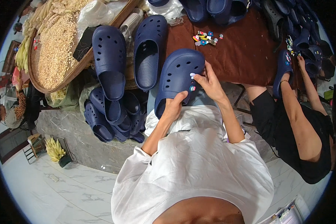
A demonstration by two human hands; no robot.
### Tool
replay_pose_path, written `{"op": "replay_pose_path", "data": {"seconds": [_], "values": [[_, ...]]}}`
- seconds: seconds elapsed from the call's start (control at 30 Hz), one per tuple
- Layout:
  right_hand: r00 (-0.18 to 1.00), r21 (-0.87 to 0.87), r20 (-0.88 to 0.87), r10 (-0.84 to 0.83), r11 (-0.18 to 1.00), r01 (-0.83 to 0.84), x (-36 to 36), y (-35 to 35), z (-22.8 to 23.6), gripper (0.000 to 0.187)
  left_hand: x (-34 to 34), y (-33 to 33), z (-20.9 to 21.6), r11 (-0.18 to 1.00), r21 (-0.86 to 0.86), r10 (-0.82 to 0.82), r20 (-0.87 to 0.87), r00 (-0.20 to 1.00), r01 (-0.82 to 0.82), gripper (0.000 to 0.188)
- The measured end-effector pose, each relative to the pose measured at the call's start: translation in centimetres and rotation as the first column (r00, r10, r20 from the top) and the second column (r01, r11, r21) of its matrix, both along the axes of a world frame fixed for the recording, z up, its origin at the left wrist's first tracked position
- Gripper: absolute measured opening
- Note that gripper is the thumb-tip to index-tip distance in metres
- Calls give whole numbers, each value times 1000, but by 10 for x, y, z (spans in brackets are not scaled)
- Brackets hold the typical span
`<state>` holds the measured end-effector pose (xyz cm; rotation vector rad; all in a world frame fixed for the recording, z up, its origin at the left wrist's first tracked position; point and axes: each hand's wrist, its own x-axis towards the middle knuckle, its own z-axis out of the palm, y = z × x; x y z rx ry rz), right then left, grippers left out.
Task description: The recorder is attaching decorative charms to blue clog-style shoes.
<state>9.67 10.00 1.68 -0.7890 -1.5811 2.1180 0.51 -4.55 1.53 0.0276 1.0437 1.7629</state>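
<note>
A navy blue clog with round holes is held in front of my white shirt, toe pointing away. My left hand grips it near the opening, thumb on top, the other fingers hidden inside. My right hand is at the clog's right side, its thumb against a small white-and-blue shoe charm on the upper. Its fingertips are partly hidden behind the clog. Just below that thumb, a round colourful charm sits on the clog. Beyond lies a small pile of mixed charms on a brown cloth.
Two navy clogs lie left of mine, above several stacked clogs. A woven tray of pale kernels stands at the far left. On the right, another person's hand works by a clog with charms, near more clogs.
</note>
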Motion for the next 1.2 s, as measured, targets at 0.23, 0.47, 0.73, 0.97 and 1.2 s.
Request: {"op": "replay_pose_path", "data": {"seconds": [0.23,0.47,0.73,0.97,1.2], "values": [[996,123,77,45,991,-54,4,5,-9,73,-3,0,-2,999,44,7,118,993,-12,53],[987,199,163,-9,980,-24,-4,3,-32,73,-1,8,-9,994,-91,81,142,987,-68,46],[865,768,159,-477,610,195,-5,69,-27,21,-9,10,-23,969,-225,157,240,958,-102,34],[812,884,139,-567,440,155,-23,115,-59,20,-10,14,-21,974,-194,167,272,948,-116,33],[813,871,162,-559,468,148,-21,120,-73,20,-16,15,-15,973,-213,170,373,912,-94,34]]}}
